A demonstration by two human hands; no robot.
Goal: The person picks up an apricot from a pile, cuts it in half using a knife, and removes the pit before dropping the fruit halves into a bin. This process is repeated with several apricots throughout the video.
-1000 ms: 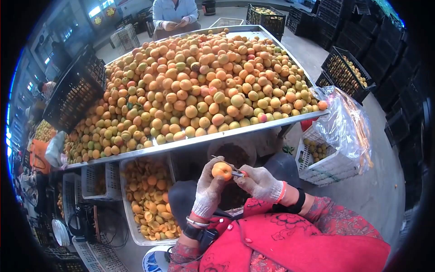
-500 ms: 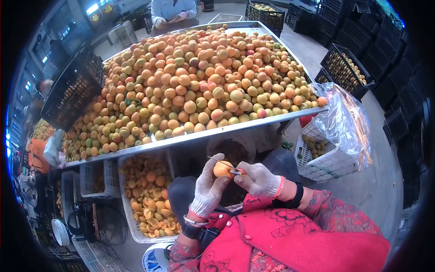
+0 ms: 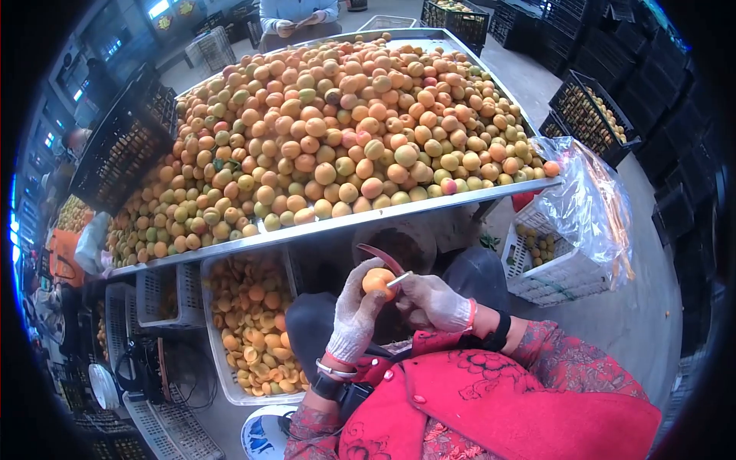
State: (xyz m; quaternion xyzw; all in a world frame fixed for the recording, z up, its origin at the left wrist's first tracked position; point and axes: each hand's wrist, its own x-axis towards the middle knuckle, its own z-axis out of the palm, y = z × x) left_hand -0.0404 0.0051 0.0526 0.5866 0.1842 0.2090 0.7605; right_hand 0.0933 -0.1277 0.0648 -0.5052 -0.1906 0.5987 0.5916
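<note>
My left hand (image 3: 353, 316), in a pale knitted glove, holds a whole-looking orange apricot (image 3: 376, 283) between thumb and fingers. My right hand (image 3: 438, 301), gloved too, grips a small curved knife (image 3: 382, 257). Its long reddish-brown part arcs up over the fruit toward the left, while a short, pale, shiny piece lies against the apricot's right side. Whether it cuts into the skin I cannot tell. Both hands are close together above my lap, just in front of the table edge.
A metal-edged table (image 3: 337, 228) bears a large heap of apricots (image 3: 307, 138). Halved apricots fill a white crate (image 3: 218, 360) at lower left. A white basket (image 3: 548, 280) and plastic bag (image 3: 583, 207) are at right. Across the table sits a person (image 3: 299, 19). Black crates (image 3: 126, 146) stand around.
The knife has turned in my right hand, so its curved reddish-brown part now shows above the apricot. My left hand keeps hold of the fruit. The view has shifted slightly.
</note>
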